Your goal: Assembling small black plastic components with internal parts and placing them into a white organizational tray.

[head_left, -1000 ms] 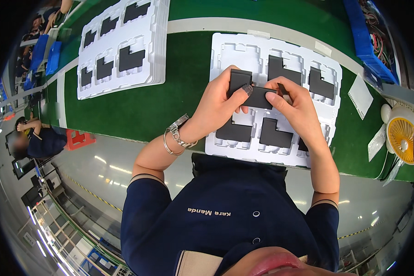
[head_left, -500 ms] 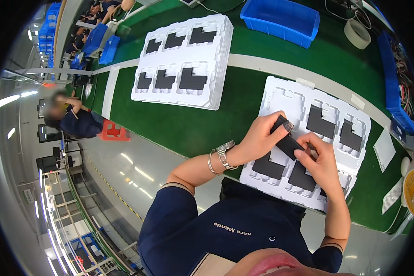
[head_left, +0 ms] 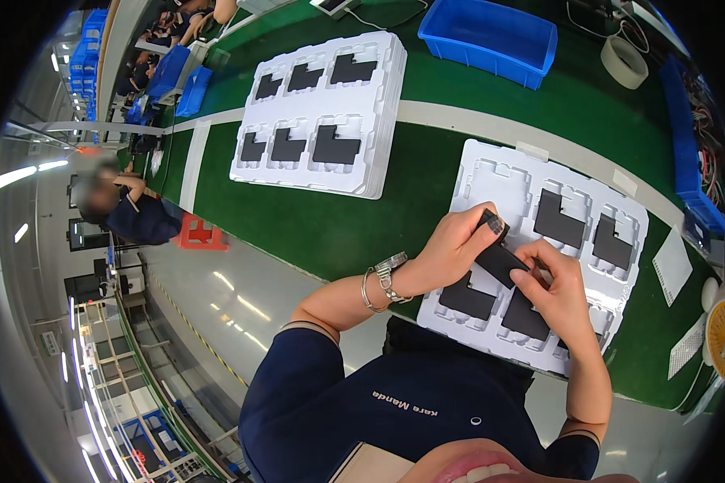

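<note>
Between my two hands is a black L-shaped part (head_left: 501, 262), tilted above a white moulded tray (head_left: 485, 320). My left hand (head_left: 461, 245) pinches its upper left end, the thumb lying along it. The fingers of my right hand (head_left: 557, 283) are closed on its lower right end. Other black L-shaped parts lie in the tray's pockets, among them one (head_left: 559, 219) beyond my hands and another (head_left: 613, 242) at the right. Nearer me, a part (head_left: 468, 297) sits below my left hand, and one (head_left: 526, 316) is partly covered by my right hand. The far left pocket holds no part.
A stack of white trays (head_left: 318, 105) with similar black parts stands at the left on the green table (head_left: 330, 233). Behind are a blue bin (head_left: 488, 42) and a tape roll (head_left: 625, 63). Another blue bin (head_left: 695, 153) holds cables at the right. A person (head_left: 129, 205) sits far left.
Both hands stay closed on the black part, which has shifted only slightly. The whole view has moved a little; the trays have not visibly been moved.
</note>
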A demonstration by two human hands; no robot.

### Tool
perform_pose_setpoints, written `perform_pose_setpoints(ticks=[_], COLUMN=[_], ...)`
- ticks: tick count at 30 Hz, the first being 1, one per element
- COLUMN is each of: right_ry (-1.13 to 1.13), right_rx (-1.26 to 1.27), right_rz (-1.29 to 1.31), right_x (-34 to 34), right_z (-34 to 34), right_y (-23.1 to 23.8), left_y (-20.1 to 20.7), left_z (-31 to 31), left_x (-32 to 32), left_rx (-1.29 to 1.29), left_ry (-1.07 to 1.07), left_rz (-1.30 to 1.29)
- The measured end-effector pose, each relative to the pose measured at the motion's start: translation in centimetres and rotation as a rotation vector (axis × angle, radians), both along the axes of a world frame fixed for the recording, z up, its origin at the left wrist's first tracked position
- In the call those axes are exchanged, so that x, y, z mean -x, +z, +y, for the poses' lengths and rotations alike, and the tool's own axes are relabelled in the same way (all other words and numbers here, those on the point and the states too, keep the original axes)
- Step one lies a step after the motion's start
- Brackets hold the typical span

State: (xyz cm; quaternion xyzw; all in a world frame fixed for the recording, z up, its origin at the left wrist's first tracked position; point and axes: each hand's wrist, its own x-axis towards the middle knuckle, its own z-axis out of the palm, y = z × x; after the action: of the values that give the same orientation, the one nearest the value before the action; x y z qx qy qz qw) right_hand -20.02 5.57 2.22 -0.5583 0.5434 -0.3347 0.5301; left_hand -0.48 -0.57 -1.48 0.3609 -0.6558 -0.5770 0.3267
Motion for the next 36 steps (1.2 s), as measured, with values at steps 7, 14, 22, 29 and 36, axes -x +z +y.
perform_pose_setpoints(ticks=[7,14,22,29,36], right_ry=[-0.018,-0.037,-0.093,-0.024,-0.100], right_rx=[-0.051,0.011,-0.020,-0.029,0.033], right_rz=[-0.024,-0.041,-0.013,0.053,-0.003], right_x=[0.2,-0.1,-0.1,0.2,-0.1], right_z=[-0.1,0.0,0.6,0.4,0.5], right_y=[-0.1,-0.5,-1.5,-1.3,-1.9], left_y=[-0.4,0.0,0.6,-0.2,0.5], left_z=[-0.2,-0.1,-0.1,0.2,0.1], left_x=[0.5,0.2,-0.1,-0.4,-0.5], left_rx=[-0.034,0.061,0.152,0.203,0.201], left_ry=[-0.010,0.009,0.036,0.059,0.049], left_rz=[0.025,0.006,-0.035,0.023,0.029])
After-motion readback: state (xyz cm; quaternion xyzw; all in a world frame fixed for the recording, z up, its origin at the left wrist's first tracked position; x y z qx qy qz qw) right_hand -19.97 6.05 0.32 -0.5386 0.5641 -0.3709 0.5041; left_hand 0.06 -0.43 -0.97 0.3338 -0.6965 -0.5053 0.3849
